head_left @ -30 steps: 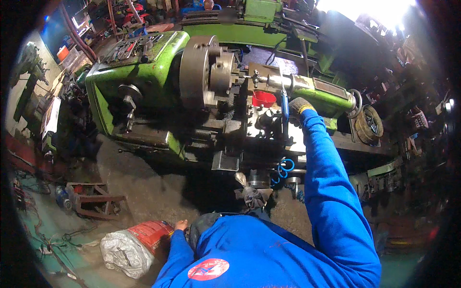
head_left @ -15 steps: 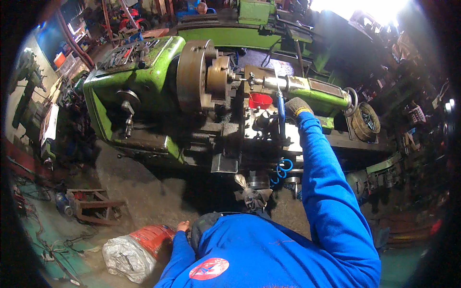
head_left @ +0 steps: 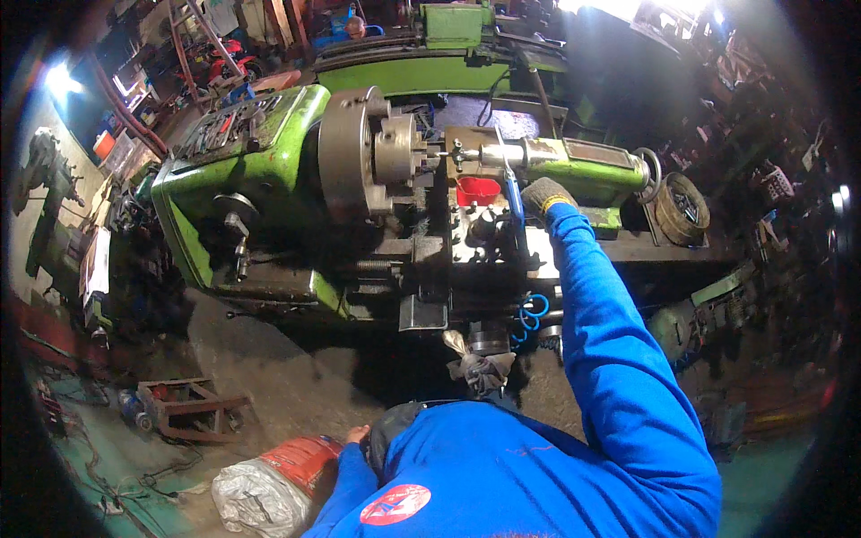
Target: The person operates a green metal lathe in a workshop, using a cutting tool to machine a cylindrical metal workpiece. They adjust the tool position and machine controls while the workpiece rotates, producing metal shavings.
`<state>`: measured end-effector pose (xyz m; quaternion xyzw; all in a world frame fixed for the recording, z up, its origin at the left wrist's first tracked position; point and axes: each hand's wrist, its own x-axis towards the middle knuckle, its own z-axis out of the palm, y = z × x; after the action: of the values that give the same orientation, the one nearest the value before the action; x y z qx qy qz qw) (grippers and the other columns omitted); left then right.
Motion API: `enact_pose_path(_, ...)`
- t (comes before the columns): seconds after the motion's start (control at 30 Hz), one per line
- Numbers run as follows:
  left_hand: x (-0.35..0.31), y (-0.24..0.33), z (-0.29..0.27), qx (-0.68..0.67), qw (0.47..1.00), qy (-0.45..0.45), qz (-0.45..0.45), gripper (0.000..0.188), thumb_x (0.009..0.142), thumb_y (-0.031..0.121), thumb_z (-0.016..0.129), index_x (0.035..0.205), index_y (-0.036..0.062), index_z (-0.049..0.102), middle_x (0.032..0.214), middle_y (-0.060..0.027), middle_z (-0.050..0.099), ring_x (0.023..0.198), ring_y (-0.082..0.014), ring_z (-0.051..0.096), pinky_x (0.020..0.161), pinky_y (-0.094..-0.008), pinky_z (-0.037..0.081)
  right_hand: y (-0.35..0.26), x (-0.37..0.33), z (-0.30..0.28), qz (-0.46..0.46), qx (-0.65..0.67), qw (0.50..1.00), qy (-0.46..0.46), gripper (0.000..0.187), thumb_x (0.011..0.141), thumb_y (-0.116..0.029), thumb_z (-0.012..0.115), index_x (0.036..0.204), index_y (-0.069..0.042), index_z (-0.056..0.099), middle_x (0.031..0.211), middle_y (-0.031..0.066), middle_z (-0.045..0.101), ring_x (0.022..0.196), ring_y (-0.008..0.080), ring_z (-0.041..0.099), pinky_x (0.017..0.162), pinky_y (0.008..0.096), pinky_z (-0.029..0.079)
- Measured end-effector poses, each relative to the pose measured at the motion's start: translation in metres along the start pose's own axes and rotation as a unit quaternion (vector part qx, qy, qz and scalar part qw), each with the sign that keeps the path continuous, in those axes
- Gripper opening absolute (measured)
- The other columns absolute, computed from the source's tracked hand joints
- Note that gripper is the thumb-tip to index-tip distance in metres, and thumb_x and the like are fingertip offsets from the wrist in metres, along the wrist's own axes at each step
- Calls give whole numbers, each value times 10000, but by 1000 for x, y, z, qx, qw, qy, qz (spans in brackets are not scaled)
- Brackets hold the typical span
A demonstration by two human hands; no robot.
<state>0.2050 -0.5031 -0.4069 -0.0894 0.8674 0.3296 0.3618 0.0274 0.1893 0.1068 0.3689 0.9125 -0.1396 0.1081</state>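
Observation:
My right hand (head_left: 545, 195), in a grey knit glove with a yellow cuff, is rounded and closed at the near side of the lathe's green tailstock (head_left: 583, 176). What it grips, if anything, is hidden. Just left of it, a long blue and silver bar-shaped tool (head_left: 515, 197) slants over the carriage. A red tray (head_left: 477, 190) sits beside that tool. Further left, the big steel chuck (head_left: 345, 152) faces a drill chuck (head_left: 459, 154) held in the tailstock. My bare left hand (head_left: 359, 434) rests low by my leg, its fingers mostly hidden.
Hand tools lie on the green headstock (head_left: 247, 125). A handwheel (head_left: 649, 175) and a round metal tub (head_left: 679, 212) stand at the tailstock's right end. Blue coiled hose (head_left: 533, 310) hangs below the carriage. A red and white sack (head_left: 269, 489) and steel frame (head_left: 193, 408) occupy the floor.
The whole view has shifted slightly, with the lathe a little further left. The chuck's jaws show in a different position. Both hands keep about the same places.

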Motion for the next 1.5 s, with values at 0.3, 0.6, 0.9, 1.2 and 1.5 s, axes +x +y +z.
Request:
enact_pose_path(0.3, 8, 6, -7, 109, 992, -51, 24, 557, 968, 562, 650, 997, 18, 763, 987, -184, 779, 933, -331, 726, 840, -434, 542, -2, -1, 0, 16, 25, 1000, -6, 437, 946, -311, 537, 1246, -68, 741, 1368, 229, 656, 1296, 420, 619, 1077, 477, 500)
enact_pose_path(0.6, 0, 10, -5, -51, 998, -44, -16, 422, 981, 473, 683, 862, 70, 731, 754, -75, 686, 687, -238, 651, 637, -422, 536, 1, 8, 3, 28, 34, 999, 1, 439, 926, -316, 557, 1238, -74, 749, 1366, 225, 661, 1298, 421, 619, 1078, 474, 500)
enact_pose_path(0.9, -5, 4, -6, 6, 999, -40, -5, 459, 991, 489, 667, 836, 63, 741, 753, -80, 705, 689, -233, 658, 642, -421, 524, 0, 9, 5, 21, 30, 999, -6, 439, 928, -309, 558, 1245, -70, 746, 1380, 224, 653, 1315, 419, 607, 1094, 474, 491)
enact_pose_path(1.2, -3, 6, -9, 75, 996, -40, 11, 499, 1002, 506, 650, 810, 56, 751, 752, -84, 724, 690, -227, 665, 647, -420, 513, 4, 15, 9, -8, 0, 1000, 3, 443, 920, -322, 561, 1228, -66, 749, 1360, 228, 662, 1293, 411, 623, 1080, 475, 500)
enact_pose_path(1.5, 0, -1, -8, 2, 999, -35, 26, 477, 990, 515, 661, 859, 65, 751, 786, -76, 724, 710, -224, 665, 663, -419, 525, -6, -6, -4, 11, 29, 1000, -6, 424, 929, -345, 580, 1223, -95, 757, 1344, 216, 674, 1270, 407, 639, 1055, 473, 515)
